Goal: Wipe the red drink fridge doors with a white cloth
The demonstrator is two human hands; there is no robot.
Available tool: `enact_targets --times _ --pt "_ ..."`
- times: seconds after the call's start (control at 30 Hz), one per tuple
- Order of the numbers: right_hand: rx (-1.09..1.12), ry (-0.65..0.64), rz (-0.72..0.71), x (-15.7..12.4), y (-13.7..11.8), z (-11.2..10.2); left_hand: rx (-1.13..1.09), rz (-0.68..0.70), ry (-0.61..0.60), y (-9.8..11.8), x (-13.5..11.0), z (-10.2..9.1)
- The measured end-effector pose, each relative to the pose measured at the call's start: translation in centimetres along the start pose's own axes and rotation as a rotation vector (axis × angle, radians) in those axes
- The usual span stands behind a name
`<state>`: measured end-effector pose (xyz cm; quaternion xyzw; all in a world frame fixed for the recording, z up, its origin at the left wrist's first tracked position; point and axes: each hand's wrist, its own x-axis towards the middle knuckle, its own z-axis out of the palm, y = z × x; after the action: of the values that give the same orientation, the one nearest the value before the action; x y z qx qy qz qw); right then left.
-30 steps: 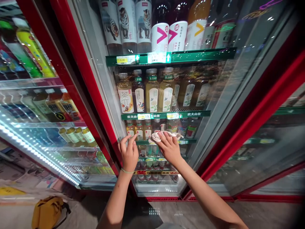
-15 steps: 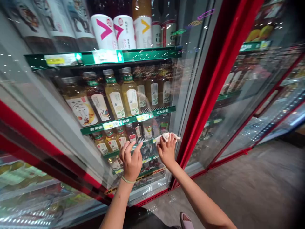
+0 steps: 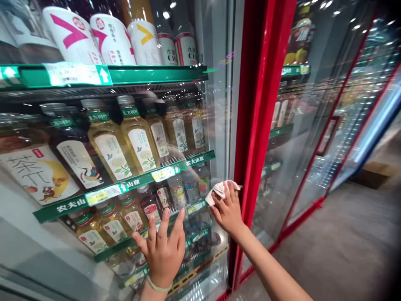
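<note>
My right hand presses a crumpled white cloth against the glass door of a drinks fridge, close to its red right frame. Its fingers are bent over the cloth. My left hand lies flat on the same glass lower down and to the left, fingers spread, holding nothing. A pale band circles that wrist. Behind the glass stand rows of tea bottles on green shelves.
Large bottles with white labels and pink arrows fill the top shelf. To the right stand more glass-fronted fridges with red frames. Grey floor stretches out at the lower right.
The view has swung right and closer to the glass. My right hand with the cloth has slid right to the red frame. My left hand has dropped lower and spread flat.
</note>
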<state>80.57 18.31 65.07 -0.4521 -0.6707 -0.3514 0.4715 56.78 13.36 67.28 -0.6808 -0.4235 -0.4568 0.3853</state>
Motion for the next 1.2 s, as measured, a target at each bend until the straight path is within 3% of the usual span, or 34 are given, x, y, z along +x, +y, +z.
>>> enact_targets --times 0.23,0.33,0.53,0.73,0.9,1.2 --pt "0.046 0.072 -0.028 0.5 2.1 0.2 0.184 0.082 0.078 0.5 0.0 1.3" --pt "0.047 0.084 -0.062 0.4 2.0 0.2 0.187 0.037 0.042 1.0 0.2 1.1" --pt "0.068 0.104 -0.028 0.0 1.4 0.0 0.246 0.083 0.030 1.0 0.1 1.0" --pt "0.009 0.104 -0.140 0.2 1.0 0.4 0.279 0.147 0.033 0.3 -0.1 1.1" --pt "0.005 0.199 -0.084 -0.3 1.4 1.4 0.304 0.196 0.025 -1.5 -1.5 0.2" --pt "0.042 0.279 -0.115 -0.6 2.6 2.5 0.378 0.129 0.090 -6.5 -5.3 -1.7"
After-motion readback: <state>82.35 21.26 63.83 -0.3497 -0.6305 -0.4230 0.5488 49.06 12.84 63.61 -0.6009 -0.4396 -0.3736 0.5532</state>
